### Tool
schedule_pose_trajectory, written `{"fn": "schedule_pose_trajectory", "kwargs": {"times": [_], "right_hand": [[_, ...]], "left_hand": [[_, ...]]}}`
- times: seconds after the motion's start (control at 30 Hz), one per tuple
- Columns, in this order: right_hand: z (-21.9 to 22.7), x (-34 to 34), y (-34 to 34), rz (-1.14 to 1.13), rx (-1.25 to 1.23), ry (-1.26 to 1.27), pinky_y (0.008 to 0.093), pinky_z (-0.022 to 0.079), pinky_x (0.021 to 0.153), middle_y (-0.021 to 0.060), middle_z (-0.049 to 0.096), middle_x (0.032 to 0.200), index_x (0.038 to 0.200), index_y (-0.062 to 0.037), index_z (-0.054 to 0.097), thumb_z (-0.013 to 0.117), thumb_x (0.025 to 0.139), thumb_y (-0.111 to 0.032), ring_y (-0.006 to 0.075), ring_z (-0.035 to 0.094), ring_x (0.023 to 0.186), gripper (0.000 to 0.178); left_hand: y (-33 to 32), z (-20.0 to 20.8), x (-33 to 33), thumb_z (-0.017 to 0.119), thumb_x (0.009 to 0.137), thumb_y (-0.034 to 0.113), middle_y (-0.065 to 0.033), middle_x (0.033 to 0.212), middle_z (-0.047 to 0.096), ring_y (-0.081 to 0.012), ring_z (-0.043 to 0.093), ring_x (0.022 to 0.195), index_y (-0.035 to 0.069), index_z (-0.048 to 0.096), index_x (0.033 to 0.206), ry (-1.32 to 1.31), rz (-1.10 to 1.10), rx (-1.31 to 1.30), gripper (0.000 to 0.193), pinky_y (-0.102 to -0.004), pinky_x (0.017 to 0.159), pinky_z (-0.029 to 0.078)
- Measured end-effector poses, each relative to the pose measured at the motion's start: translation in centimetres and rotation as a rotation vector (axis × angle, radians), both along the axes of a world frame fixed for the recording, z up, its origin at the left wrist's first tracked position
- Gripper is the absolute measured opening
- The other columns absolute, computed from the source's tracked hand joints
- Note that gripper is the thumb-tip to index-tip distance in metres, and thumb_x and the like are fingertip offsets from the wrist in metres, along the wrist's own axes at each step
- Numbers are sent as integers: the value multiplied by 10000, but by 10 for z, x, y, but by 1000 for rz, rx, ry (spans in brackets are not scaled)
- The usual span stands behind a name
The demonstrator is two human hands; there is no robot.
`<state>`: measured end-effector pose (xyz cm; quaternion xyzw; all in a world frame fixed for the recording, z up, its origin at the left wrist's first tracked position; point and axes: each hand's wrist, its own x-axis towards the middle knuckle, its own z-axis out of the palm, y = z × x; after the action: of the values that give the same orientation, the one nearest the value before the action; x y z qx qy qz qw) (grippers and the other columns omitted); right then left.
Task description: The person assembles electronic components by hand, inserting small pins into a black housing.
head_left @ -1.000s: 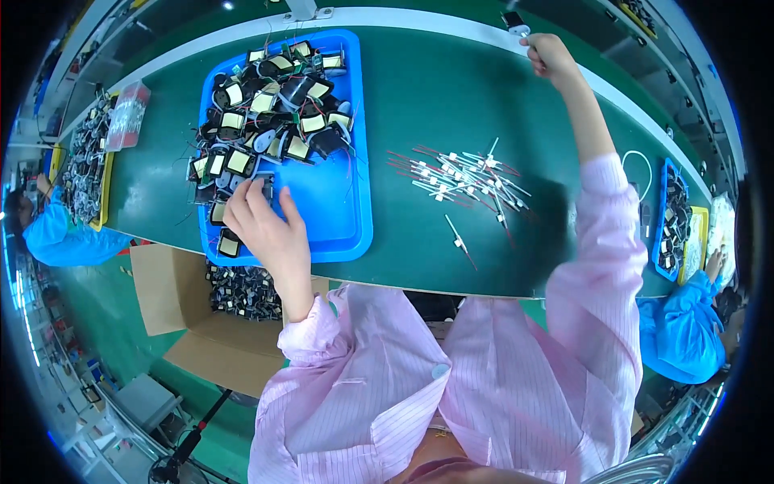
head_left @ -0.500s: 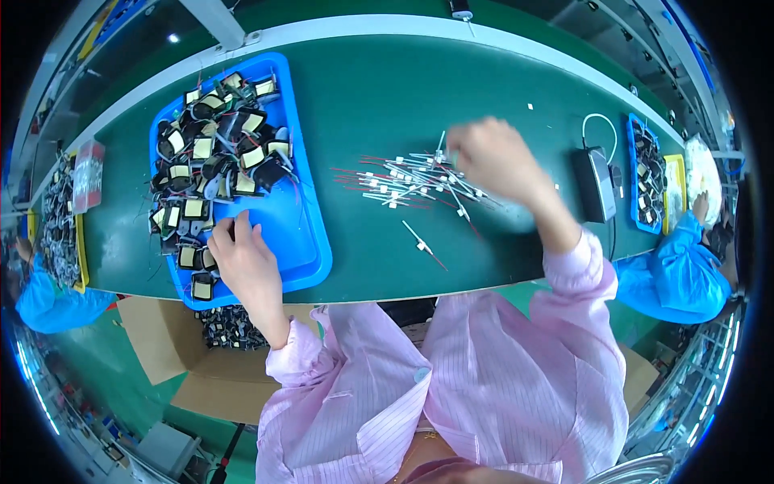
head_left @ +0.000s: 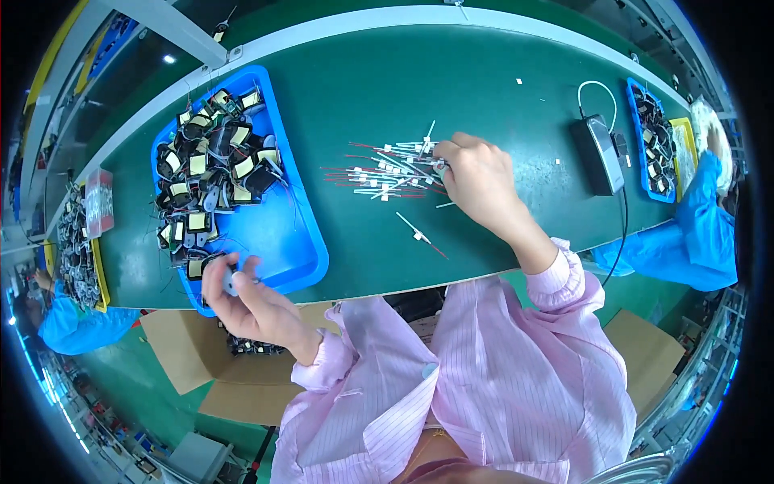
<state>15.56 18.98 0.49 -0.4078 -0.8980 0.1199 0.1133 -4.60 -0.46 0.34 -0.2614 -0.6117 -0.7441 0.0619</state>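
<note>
My left hand (head_left: pixel 256 305) is closed at the near edge of the blue tray (head_left: pixel 317 256). A small grey-and-black electronic part (head_left: pixel 230 280) shows between its thumb and fingers. Many similar black parts (head_left: pixel 198 165) with cream pads and thin wires are heaped in the tray's left and far portions. To the right, my right hand (head_left: pixel 482 179) has its fingertips pinched together at the right end of a pile of red-and-white wire leads (head_left: pixel 383 173) with white connectors. Whatever the pinch holds is mostly hidden by the fingers. A single wire lead (head_left: pixel 420 235) lies apart, nearer me.
A black power adapter (head_left: pixel 598 155) with a cable stands on the green table (head_left: pixel 363 89) at the right. Beyond it are another blue tray (head_left: pixel 662 189) and a co-worker's blue sleeve (head_left: pixel 677 242). An open cardboard box (head_left: pixel 179 343) sits below the table's front edge.
My left hand has drawn back toward me from the tray's heap, now with a part in its fingers. My right hand has come down and left onto the wire pile.
</note>
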Motion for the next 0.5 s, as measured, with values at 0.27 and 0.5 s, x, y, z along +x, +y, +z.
{"fn": "schedule_pose_trajectory", "kwargs": {"times": [0.27,0.5], "right_hand": [[43,5,-33,271,58,335,388,462,733,80,582,841,857,-37,658,600,625,73,273,566,791,263],[60,7,-63,414,78,386,438,464,795,61,544,806,869,-45,649,686,650,-61,242,555,750,223]], "left_hand": [[16,19,46,550,829,-22,-69,838,513,-136,470,695,-17,587,963,-237,-478,-174,139,-240,532,337],[30,39,57,781,658,29,-64,860,518,-165,524,755,35,720,924,119,-679,-513,273,-264,607,387]]}}
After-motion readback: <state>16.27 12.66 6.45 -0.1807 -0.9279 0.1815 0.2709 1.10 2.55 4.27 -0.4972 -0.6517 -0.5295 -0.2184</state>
